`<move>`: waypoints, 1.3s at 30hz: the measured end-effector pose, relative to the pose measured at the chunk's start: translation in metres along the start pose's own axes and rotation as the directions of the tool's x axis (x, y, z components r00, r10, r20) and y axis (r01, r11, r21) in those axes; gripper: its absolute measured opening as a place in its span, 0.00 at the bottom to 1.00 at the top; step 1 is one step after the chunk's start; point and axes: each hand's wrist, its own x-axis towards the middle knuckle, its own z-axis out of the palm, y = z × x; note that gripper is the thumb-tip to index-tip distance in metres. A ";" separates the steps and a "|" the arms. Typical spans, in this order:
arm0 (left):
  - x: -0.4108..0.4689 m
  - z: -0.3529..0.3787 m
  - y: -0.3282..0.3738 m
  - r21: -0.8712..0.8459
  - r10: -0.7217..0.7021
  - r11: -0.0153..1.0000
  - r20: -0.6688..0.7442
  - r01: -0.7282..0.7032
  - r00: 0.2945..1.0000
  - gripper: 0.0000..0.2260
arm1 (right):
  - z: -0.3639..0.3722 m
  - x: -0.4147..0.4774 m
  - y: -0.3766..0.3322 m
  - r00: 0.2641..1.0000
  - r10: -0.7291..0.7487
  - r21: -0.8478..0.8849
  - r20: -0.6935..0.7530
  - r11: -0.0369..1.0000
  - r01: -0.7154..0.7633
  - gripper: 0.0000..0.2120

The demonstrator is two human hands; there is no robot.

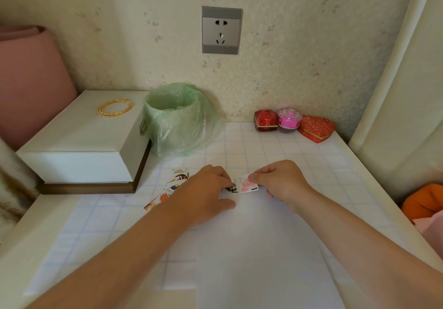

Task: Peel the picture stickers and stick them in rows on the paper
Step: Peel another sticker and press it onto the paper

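Two stickers meet between the hands at the paper's [251, 248] far edge: left hand [203, 191] covers the black sticker [232, 188] (grip unclear), right hand [278, 179] pinches the pink sticker [248, 185], which might stick crooked or overlapping if lowered tilted.

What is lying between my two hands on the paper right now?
Two picture stickers side by side, seen in the head view: a dark sticker at the fingertips of the left hand and a pink sticker pinched by the right hand.
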 end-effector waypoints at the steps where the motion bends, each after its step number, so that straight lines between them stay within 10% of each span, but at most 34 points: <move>1: 0.000 0.000 0.000 0.000 0.000 1.000 -0.004 0.000 1.000 0.20 | 0.001 0.001 0.001 1.000 -0.005 -0.003 -0.010 1.000 0.005 0.05; 30: 0.000 -0.001 0.003 0.027 -0.015 1.000 0.000 0.015 1.000 0.21 | 0.006 0.004 0.007 0.996 -0.078 -0.133 -0.042 0.988 0.072 0.02; 39: -0.004 0.008 0.004 0.225 0.220 0.952 -0.028 -0.208 0.975 0.18 | 0.010 0.003 0.009 0.990 -0.136 -0.277 -0.050 0.954 0.117 0.04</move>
